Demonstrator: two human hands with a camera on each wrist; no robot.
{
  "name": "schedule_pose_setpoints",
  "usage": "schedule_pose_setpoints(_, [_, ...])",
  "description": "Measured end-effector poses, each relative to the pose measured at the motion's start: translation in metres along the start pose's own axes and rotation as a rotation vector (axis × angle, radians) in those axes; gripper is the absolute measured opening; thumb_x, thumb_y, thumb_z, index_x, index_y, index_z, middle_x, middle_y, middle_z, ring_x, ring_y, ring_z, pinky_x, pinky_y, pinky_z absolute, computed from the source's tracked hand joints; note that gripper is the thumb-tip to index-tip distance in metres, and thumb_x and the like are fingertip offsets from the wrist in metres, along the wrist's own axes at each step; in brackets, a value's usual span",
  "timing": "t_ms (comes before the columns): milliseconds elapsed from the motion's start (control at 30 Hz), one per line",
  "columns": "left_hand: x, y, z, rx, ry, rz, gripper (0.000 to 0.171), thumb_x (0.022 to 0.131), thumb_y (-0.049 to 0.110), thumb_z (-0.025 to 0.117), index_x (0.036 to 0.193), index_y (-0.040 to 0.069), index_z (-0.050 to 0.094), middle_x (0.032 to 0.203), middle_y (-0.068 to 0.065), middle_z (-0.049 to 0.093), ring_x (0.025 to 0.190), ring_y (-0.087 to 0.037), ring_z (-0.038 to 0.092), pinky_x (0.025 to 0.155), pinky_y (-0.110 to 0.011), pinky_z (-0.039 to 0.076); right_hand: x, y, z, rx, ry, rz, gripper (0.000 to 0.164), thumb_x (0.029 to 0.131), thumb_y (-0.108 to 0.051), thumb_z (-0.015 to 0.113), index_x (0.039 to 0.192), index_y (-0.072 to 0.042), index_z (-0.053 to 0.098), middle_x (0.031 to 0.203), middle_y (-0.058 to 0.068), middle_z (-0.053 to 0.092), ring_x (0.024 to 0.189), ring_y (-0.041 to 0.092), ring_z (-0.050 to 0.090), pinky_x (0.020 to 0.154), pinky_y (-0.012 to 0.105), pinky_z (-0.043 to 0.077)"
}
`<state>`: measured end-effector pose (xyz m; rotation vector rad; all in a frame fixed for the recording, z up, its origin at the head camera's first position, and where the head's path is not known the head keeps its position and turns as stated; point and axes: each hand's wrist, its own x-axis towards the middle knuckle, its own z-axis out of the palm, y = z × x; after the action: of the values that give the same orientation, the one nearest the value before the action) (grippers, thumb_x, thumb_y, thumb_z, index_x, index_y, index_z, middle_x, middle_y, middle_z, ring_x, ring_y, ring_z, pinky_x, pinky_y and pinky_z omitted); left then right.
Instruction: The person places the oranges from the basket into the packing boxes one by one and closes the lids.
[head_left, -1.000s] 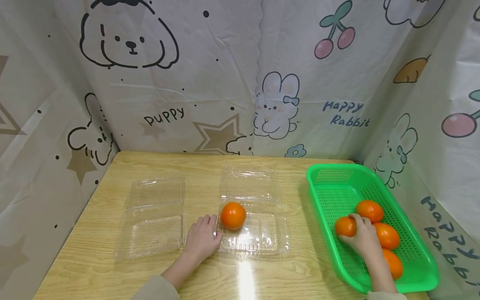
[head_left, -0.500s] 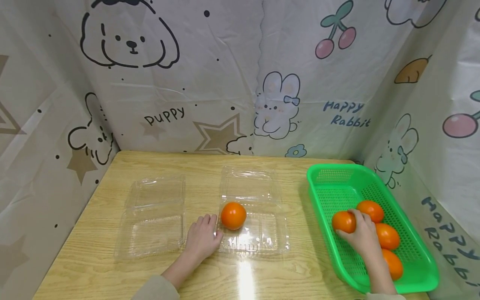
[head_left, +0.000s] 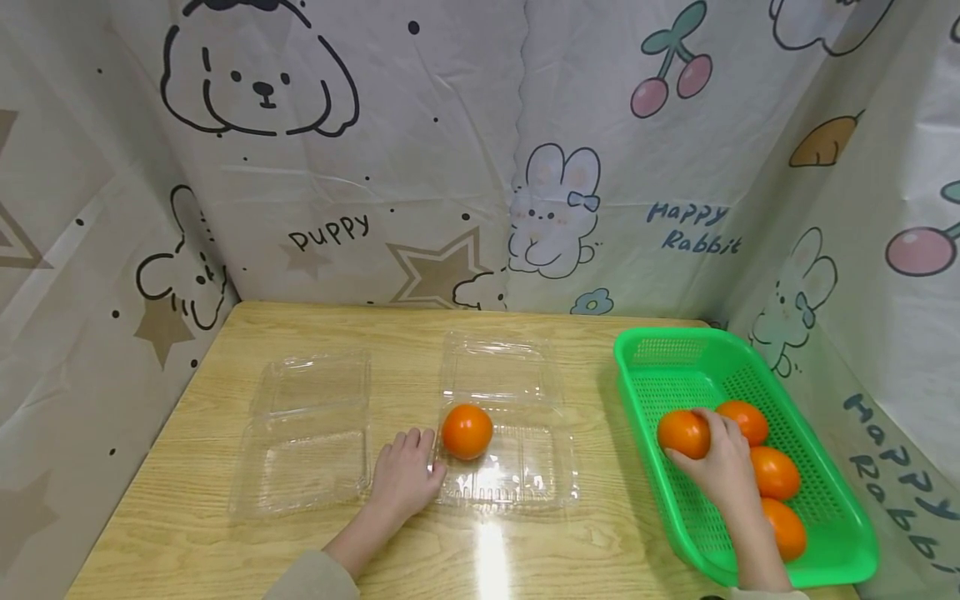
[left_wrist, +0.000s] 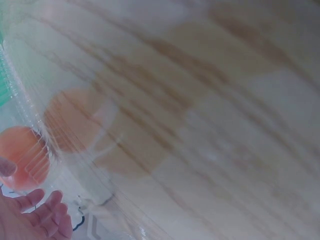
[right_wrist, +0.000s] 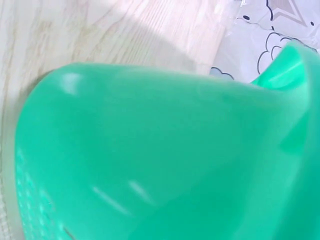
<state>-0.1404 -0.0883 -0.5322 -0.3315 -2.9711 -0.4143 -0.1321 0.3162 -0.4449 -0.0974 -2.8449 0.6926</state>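
Note:
In the head view my right hand (head_left: 723, 462) grips an orange (head_left: 683, 434), thumb on its near side and fingers over its far right side. It holds the fruit over the green basket (head_left: 651, 467), where several more oranges (head_left: 776, 472) lie. My left hand (head_left: 405, 477) rests with relaxed fingers at the left edge of an open clear plastic clamshell box (head_left: 525, 467). One orange (head_left: 467, 432) sits in the left part of that box. In the left wrist view the left fingers (left_wrist: 42, 210) hang loosely bent, apart from the thumb, near the orange (left_wrist: 22, 165).
A second open clamshell box (head_left: 315, 467) lies to the left on the wooden table (head_left: 405, 333). The basket's green wall (right_wrist: 150, 150) fills most of the right wrist view. Printed cloth walls (head_left: 420, 167) surround the table at the back and sides.
The right hand has raised the gripped orange and shifted it slightly left and away from the other fruit in the basket. The left hand has stayed in place.

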Motion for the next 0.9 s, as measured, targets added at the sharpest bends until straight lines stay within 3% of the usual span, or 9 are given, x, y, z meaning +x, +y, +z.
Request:
schedule_pose_setpoints(400, [0.000, 0.000, 0.000, -0.003, -0.003, -0.004, 0.039, 0.080, 0.032, 0.054, 0.109, 0.006, 0.053, 0.089, -0.007, 0.049, 0.078, -0.023, 0.046, 0.064, -0.036, 0.041, 0.000, -0.017, 0.000, 0.046, 0.107, -0.049, 0.065, 0.069, -0.015, 0.078, 0.123, -0.001, 0.044, 0.119, 0.028, 0.042, 0.102, 0.045, 0.041, 0.073, 0.059, 0.038])
schedule_pose_setpoints(900, [0.000, 0.000, -0.001, 0.001, 0.003, -0.002, 0.038, 0.079, 0.031, 0.054, 0.108, 0.006, 0.053, 0.088, -0.007, 0.049, 0.078, -0.023, 0.046, 0.063, -0.035, 0.040, -0.002, -0.041, 0.004, 0.114, 0.129, -0.123, 0.064, 0.067, -0.010, 0.079, 0.122, -0.002, 0.046, 0.118, 0.024, 0.042, 0.101, 0.041, 0.042, 0.072, 0.057, 0.041])
